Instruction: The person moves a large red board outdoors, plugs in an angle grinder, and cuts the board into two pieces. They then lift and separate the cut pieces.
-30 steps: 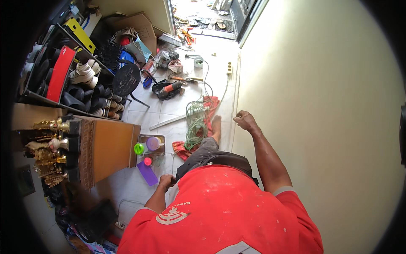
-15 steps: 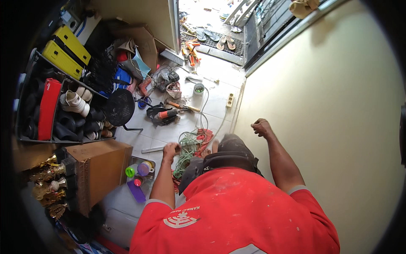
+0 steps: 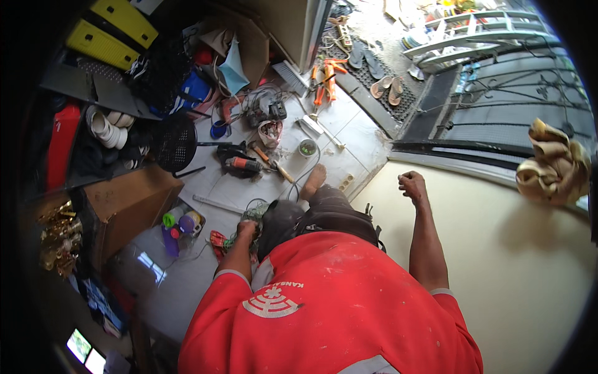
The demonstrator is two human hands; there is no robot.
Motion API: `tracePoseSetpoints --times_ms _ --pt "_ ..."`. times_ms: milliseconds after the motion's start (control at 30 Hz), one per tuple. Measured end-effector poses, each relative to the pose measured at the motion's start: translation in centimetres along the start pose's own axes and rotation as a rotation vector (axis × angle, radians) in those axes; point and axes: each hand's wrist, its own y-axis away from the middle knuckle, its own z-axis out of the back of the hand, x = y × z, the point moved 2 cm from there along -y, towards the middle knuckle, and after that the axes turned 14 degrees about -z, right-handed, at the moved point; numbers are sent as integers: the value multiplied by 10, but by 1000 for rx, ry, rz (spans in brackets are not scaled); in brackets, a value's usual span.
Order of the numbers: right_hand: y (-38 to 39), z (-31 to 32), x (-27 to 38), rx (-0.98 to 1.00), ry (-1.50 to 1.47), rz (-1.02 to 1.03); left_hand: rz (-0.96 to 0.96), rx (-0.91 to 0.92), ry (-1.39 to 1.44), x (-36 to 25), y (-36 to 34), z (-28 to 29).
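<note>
My left hand (image 3: pixel 246 230) is curled beside my left leg, over the tangled green cord (image 3: pixel 253 212); its fingers are partly hidden. My right hand (image 3: pixel 412 186) hangs out by the cream wall (image 3: pixel 486 280), fingers bent in, contents too small to make out. My bare right foot (image 3: pixel 314 181) stands near a cream power strip (image 3: pixel 346 186) and a small can (image 3: pixel 306 148). Past it lie a red-and-black power tool (image 3: pixel 243 164), wooden-handled hand tools (image 3: pixel 285 174) and orange-handled tools (image 3: pixel 329 84). A long metal bar (image 3: pixel 215 204) is on the tiles beside the cord.
At left are a shoe rack (image 3: pixel 112 124), black stool (image 3: pixel 174 143), cardboard box (image 3: pixel 137 206) and tray of plastic containers (image 3: pixel 194 227). A brush (image 3: pixel 289 78) lies by the doorway. Beyond are sandals (image 3: pixel 387 90), a grated gate (image 3: pixel 492 103) and a draped beige bundle (image 3: pixel 548 165).
I have stepped forward toward the doorway, bringing the gate and beige bundle into fuller view. My left hand swung up, then back beside my leg; my right arm stays out by the wall.
</note>
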Motion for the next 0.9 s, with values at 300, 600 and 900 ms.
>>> tracePoseSetpoints --times_ms 300,600,900 --pt "-84 25 256 114 245 314 -432 254 -28 -224 9 -166" --pt "-249 119 324 120 180 -190 -403 207 -196 -252 -49 -253" --pt "-336 204 428 135 29 25 -450 102 -144 -390 -86 -265"
